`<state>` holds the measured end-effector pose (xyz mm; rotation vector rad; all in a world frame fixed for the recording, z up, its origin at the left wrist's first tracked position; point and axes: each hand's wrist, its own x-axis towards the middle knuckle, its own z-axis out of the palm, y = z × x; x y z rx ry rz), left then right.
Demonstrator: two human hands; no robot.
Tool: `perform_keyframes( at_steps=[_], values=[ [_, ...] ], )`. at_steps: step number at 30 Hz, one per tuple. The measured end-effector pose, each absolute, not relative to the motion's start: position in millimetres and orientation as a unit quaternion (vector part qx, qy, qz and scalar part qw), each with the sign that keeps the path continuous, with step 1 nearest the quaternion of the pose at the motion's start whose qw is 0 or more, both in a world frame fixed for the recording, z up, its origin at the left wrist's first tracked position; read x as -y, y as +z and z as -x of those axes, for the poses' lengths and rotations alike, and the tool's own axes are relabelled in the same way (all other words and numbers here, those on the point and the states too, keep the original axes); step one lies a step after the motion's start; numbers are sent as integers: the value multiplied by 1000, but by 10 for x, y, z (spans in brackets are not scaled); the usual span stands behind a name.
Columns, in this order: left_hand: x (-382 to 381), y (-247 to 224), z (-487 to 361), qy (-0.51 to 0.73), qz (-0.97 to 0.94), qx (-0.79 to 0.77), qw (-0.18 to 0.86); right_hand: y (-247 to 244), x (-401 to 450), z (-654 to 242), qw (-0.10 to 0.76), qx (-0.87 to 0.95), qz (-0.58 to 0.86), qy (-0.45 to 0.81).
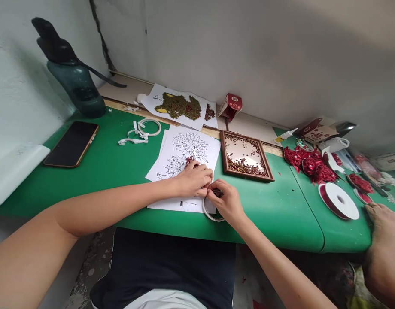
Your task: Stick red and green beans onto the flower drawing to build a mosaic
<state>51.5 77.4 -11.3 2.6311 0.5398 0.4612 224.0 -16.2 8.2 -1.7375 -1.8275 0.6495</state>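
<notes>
My left hand (195, 178) rests over a white sheet (165, 159) printed with flower outlines, its fingers curled in a pinch. What those fingers hold is hidden. Dark red beans (190, 160) fill part of a flower just beyond this hand. My right hand (226, 199) touches the left fingertips at the sheet's right edge. It pinches a narrow roll of white tape (213, 218), which lies partly beneath it on the green tabletop (268, 219).
A wooden tray (247, 178) of red and green beans lies right of the sheet. Behind are a bean picture (147, 103) and loose tape with another roll (150, 127). A phone (71, 143) and bottle (77, 88) stand left. Ribbon spool (341, 201) and another person's hand (379, 214) are right.
</notes>
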Motion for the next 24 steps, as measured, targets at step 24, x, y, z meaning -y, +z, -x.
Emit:
perform_keyframes(
  at_steps=[24],
  values=[
    [-840,149,-333,164,-950,-116,239,-103,282,-2543,560,436,612,349]
  ],
)
